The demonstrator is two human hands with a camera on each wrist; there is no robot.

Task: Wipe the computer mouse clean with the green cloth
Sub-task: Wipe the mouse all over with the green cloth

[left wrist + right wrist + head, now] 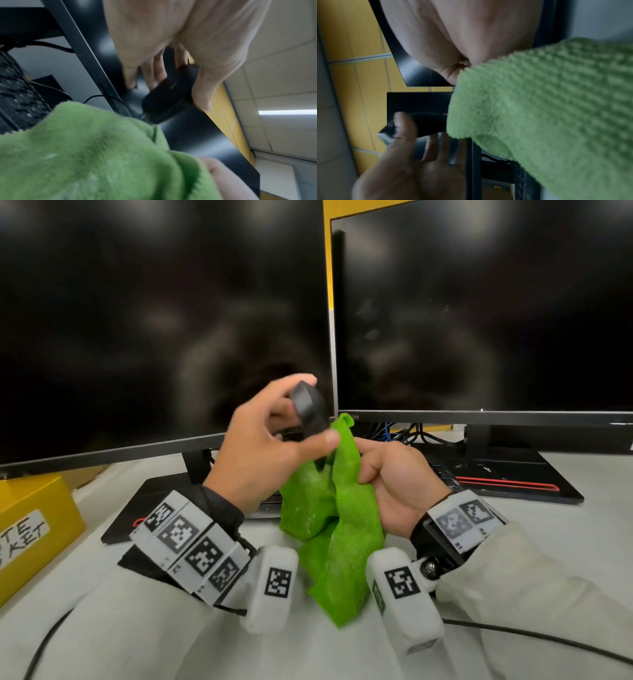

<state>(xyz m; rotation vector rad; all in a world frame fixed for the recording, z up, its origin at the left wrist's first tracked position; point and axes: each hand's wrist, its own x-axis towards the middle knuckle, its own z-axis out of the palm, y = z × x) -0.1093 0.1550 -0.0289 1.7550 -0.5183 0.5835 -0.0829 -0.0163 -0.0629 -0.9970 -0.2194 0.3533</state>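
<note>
The lower half of the mouse (310, 412) is hidden behind the left hand (263, 453) and the green cloth (337, 518); the yellow box (37, 525) is cut off at the frame's left edge, its label only partly readable; both wrist views are smeared by blur.

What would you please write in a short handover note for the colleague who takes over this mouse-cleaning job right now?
Left hand: holds the black computer mouse lifted off the desk, thumb on one side and fingers on the other.
Right hand: grips the green cloth, whose upper edge reaches the mouse; the rest hangs down toward the white desk.
Done: mouse and cloth are both picked up and brought together in front of the two dark monitors.
Left: how much is already wiped cannot be told; rub all sides, then set both down.
</note>
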